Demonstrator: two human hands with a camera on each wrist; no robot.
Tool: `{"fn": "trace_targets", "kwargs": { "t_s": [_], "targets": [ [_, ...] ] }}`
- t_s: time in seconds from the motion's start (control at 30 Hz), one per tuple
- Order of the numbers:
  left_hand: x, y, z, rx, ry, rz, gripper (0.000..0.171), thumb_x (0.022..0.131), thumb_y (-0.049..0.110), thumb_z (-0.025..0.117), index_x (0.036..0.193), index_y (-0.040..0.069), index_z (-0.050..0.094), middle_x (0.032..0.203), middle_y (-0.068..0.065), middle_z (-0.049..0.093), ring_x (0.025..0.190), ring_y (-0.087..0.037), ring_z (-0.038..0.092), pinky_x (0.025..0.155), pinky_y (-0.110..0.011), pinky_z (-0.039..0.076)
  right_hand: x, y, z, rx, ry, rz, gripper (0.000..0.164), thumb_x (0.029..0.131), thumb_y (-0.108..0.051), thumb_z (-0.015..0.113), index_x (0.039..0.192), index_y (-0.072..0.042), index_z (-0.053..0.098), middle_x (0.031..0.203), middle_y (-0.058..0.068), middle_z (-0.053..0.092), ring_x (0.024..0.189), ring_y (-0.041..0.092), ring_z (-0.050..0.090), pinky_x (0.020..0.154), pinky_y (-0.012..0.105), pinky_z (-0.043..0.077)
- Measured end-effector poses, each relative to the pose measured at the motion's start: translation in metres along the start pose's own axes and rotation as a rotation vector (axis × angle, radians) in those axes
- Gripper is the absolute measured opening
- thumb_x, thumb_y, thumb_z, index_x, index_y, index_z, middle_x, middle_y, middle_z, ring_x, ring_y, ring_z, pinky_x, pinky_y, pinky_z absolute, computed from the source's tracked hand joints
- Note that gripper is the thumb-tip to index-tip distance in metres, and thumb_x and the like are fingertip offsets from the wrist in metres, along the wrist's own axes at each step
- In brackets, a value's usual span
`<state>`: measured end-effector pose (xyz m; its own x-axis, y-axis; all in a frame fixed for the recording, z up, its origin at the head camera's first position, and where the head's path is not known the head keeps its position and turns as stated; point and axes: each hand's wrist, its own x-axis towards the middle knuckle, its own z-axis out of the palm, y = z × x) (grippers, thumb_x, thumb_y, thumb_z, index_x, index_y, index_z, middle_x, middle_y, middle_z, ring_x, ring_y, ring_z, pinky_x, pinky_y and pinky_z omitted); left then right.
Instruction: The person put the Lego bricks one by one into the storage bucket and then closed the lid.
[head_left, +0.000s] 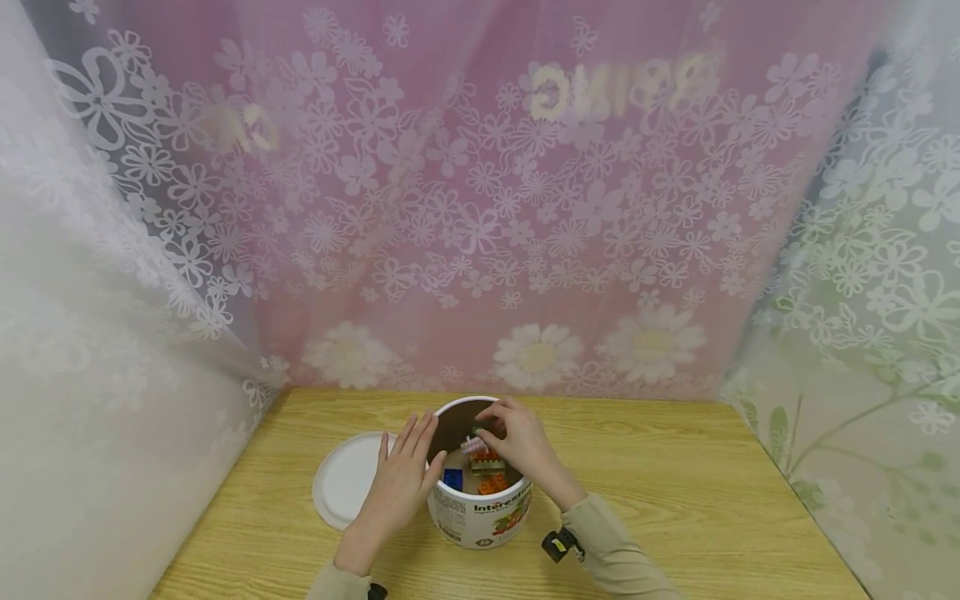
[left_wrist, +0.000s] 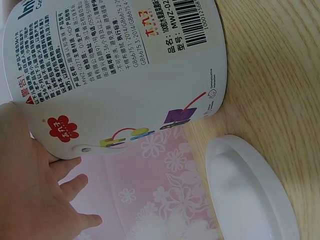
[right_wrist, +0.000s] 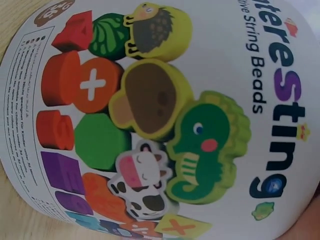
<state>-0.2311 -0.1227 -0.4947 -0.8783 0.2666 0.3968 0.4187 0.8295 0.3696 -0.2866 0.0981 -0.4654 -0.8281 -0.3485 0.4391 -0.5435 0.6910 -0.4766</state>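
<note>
A white round tub [head_left: 480, 521] with printed bead pictures stands on the table, its top uncovered. My left hand [head_left: 401, 479] lies at the tub's left rim, fingers straight and spread; in the left wrist view it rests against the tub's wall. My right hand [head_left: 521, 442] reaches over the right rim, thumb and fingers bent together around a small pinkish block [head_left: 472, 446] inside the tub. Below it are a blue block [head_left: 453, 479], an orange block [head_left: 492, 485] and a yellowish-green block [head_left: 487, 467]. The right wrist view shows mostly the printed tub wall [right_wrist: 100, 200].
A white round lid [head_left: 348, 475] lies on the wooden table [head_left: 675, 500] left of the tub, partly behind the left arm. A pink flowered curtain [head_left: 480, 208] hangs along the table's back edge, with pale curtains at both sides.
</note>
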Motion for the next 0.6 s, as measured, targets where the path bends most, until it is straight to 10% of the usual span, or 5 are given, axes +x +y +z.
{"fn": "trace_targets", "kwargs": {
  "t_s": [0.33, 0.6],
  "targets": [
    [0.001, 0.002, -0.001, 0.001, -0.009, -0.008, 0.062, 0.109, 0.043, 0.043, 0.158, 0.007, 0.036, 0.164, -0.009, 0.033, 0.153, -0.032, 0.025, 0.118, -0.069, 0.012, -0.007, 0.004, -0.008, 0.312, 0.058, 0.029, 0.015, 0.096, -0.013, 0.071, 0.111, -0.015, 0.076, 0.104, -0.001, 0.073, 0.085, 0.015, 0.071, 0.075, 0.026, 0.058],
    [0.001, 0.001, -0.001, -0.004, -0.026, -0.025, 0.062, 0.109, 0.044, 0.042, 0.159, 0.008, 0.035, 0.165, -0.008, 0.031, 0.153, -0.032, 0.024, 0.118, -0.069, 0.011, -0.013, 0.005, -0.014, 0.356, 0.119, 0.003, 0.019, 0.095, -0.012, 0.072, 0.113, -0.015, 0.076, 0.107, 0.000, 0.075, 0.089, 0.015, 0.072, 0.076, 0.029, 0.059]
  ]
}}
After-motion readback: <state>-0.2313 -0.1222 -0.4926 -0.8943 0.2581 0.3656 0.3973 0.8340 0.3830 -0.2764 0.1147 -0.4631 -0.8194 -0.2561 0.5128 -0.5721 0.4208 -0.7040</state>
